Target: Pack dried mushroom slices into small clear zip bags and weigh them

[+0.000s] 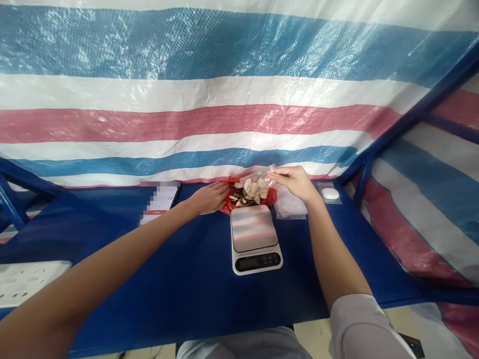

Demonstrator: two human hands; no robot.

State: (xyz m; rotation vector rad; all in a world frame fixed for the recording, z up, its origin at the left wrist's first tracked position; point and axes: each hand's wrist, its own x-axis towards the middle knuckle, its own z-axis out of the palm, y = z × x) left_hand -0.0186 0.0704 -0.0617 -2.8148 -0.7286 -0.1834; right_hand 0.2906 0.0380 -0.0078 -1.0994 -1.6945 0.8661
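Observation:
Behind the scale lies an open red plastic bag (226, 208) with dried slices (243, 201) in it, pale with dark edges, perhaps mushroom. My left hand (211, 198) is at this bag's left rim, its fingers closed on the red plastic. Pinched by its top edge in my right hand (294, 180) is a small clear plastic bag (258, 176), tilted over the red one. Pale slices (256, 187) show in or just behind the clear plastic; I cannot tell which. The kitchen scale (255, 229), with a shiny plate and dark display, stands nearest me.
A stack of clear bags (291, 204) lies right of the red bag. Farther right is a white oval object (330, 193) on clear plastic. On the left are a phone (164, 199), partly blurred out, and a white power strip (32, 281). Striped sheeting (209, 89) hangs behind the blue table (179, 289).

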